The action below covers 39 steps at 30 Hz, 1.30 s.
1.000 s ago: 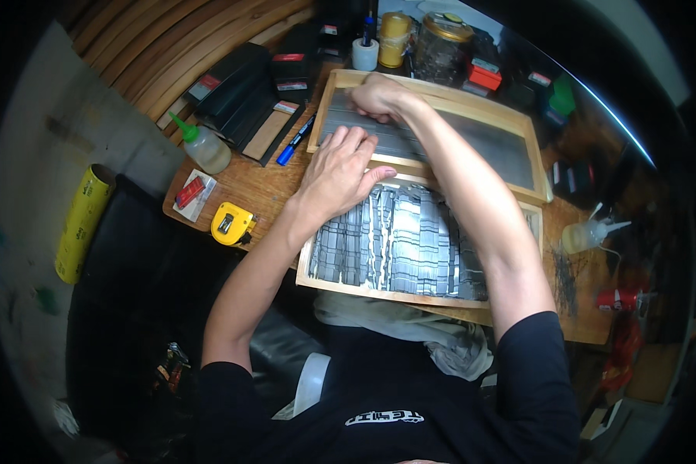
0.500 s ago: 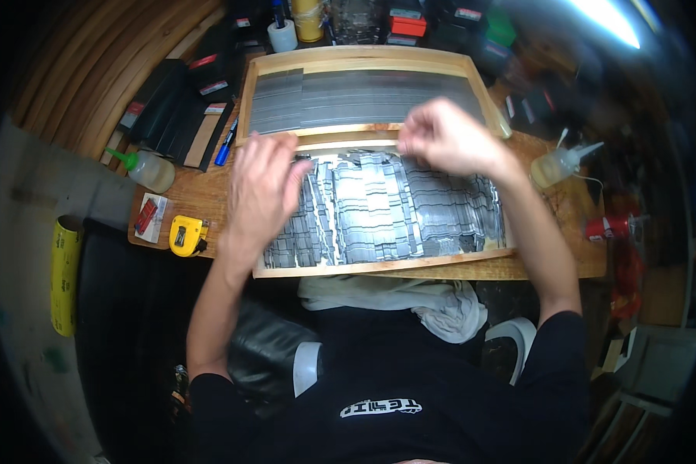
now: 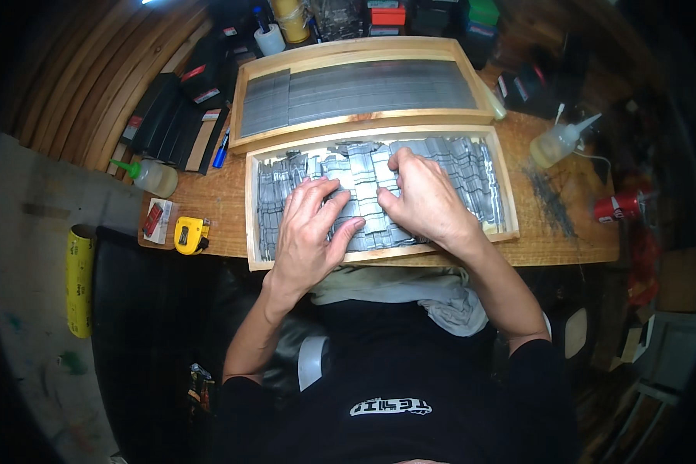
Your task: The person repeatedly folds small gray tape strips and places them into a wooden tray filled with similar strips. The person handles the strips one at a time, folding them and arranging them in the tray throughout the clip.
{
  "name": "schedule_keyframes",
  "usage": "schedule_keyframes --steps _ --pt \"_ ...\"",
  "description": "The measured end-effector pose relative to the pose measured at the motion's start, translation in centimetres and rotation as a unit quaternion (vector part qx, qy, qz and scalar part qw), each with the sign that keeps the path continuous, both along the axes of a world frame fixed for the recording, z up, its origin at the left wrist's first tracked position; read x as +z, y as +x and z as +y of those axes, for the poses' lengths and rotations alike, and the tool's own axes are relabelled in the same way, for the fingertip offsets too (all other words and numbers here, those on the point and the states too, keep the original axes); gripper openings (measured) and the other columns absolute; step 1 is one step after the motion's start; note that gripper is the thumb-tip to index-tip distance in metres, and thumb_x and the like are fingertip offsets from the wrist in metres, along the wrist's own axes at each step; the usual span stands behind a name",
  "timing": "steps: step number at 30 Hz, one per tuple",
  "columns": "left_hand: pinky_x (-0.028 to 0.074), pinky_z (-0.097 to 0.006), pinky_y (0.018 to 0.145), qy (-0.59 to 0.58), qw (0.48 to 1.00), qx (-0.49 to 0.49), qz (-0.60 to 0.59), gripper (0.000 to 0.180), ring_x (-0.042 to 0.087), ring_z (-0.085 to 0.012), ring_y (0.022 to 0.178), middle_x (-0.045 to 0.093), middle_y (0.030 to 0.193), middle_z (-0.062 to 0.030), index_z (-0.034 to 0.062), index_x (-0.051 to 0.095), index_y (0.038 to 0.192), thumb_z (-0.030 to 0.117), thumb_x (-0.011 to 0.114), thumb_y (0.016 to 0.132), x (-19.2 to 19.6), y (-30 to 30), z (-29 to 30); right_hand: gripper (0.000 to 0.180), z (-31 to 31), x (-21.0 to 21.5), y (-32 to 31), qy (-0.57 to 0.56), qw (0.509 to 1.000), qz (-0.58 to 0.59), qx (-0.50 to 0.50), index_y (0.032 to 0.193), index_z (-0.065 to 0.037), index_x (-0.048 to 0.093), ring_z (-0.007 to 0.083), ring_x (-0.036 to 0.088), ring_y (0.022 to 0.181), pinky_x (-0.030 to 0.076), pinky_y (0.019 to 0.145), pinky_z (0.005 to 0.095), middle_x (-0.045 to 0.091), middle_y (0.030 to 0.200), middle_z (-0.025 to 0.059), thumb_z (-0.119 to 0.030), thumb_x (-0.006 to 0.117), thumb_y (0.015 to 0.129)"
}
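Observation:
The near shallow wooden tray (image 3: pixel 506 224) holds many thin, shiny grey strips (image 3: pixel 472 170) packed in uneven rows. My left hand (image 3: pixel 309 232) rests over its left-middle part, fingers spread and thumb apart, touching the strips. To its right, my right hand (image 3: pixel 433 201) curls down onto the middle column of strips. Its thumb and forefinger bracket a bunch of them; the other fingertips are hidden beneath the hand. Behind lies a second wooden tray (image 3: pixel 363 118), filled with straight, neatly aligned dark grey strips (image 3: pixel 387 85).
The wooden table (image 3: pixel 209 232) carries a yellow tape measure (image 3: pixel 191 235), a blue pen (image 3: pixel 221 151) and a green-tipped squeeze bottle (image 3: pixel 155 178) on the left. At right are another squeeze bottle (image 3: pixel 557 145), dark shavings (image 3: pixel 553 203) and a red can (image 3: pixel 617 206).
Both hands have come down from the near tray's far rim onto its middle strips and moved closer together. The view has shifted slightly.

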State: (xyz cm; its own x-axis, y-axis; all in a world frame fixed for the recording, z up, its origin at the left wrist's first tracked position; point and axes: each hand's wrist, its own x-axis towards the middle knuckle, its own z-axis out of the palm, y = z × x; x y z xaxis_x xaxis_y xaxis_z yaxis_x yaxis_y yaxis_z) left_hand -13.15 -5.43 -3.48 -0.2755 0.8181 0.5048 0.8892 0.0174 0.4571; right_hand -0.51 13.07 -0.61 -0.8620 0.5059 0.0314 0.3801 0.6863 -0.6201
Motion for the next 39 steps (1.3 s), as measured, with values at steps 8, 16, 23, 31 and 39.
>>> schedule_keyframes --steps 8,16,23,31,39 --pt "0.048 -0.048 0.108 0.013 1.000 0.008 -0.018 0.035 0.065 -0.0372 0.118 0.071 0.121 -0.0203 -0.0039 0.073 0.116 0.014 0.083 0.087 0.2 0.2 -0.1 0.041 -0.9 -0.6 -0.3 0.056 0.996 -0.015 -0.063 0.105 0.013 0.063 0.0436 0.074 0.086 0.059 0.081 0.0490 0.071 0.089 0.0326 -0.017 0.076 0.080" --pt "0.059 -0.035 0.095 0.142 0.881 0.037 -0.450 0.036 0.071 -0.0232 0.112 0.073 0.118 -0.0210 -0.0072 0.062 0.134 0.012 0.069 0.103 0.5 0.9 1.0 0.048 0.4 1.7 0.3 -0.082 0.987 0.007 -0.141 0.106 0.012 0.071 0.0213 0.071 0.071 0.058 0.068 0.0337 0.072 0.081 0.0143 -0.021 0.082 0.072" --pt "0.044 -0.039 0.115 0.095 0.508 -0.113 -0.849 0.048 0.055 -0.0237 0.134 0.058 0.140 -0.0151 -0.0040 0.043 0.152 0.027 0.044 0.115 3.0 4.4 0.4 0.031 -6.4 3.7 2.0 0.121 0.977 0.169 0.038 0.104 0.005 0.065 0.0310 0.071 0.075 0.058 0.066 0.0388 0.067 0.085 0.0170 -0.013 0.078 0.081" --pt "0.043 -0.060 0.119 0.159 0.481 -0.080 -0.859 0.028 0.056 -0.0434 0.138 0.058 0.144 -0.0256 0.0030 0.053 0.132 0.022 0.041 0.115 1.3 6.0 -5.3 0.031 -7.5 4.4 8.6 -0.113 0.967 0.128 0.189 0.111 0.001 0.067 0.0303 0.070 0.092 0.058 0.078 0.0384 0.068 0.104 0.0161 -0.005 0.083 0.085" --pt "0.047 -0.066 0.113 0.061 0.432 -0.114 -0.892 0.040 0.058 -0.0451 0.134 0.059 0.143 -0.0261 0.0047 0.043 0.149 0.018 0.049 0.112 1.1 12.8 -3.3 0.025 -7.4 -1.6 17.7 -0.361 0.903 0.119 0.199 0.109 0.001 0.080 0.0256 0.080 0.088 0.064 0.080 0.0311 0.080 0.100 0.0162 0.007 0.080 0.085"
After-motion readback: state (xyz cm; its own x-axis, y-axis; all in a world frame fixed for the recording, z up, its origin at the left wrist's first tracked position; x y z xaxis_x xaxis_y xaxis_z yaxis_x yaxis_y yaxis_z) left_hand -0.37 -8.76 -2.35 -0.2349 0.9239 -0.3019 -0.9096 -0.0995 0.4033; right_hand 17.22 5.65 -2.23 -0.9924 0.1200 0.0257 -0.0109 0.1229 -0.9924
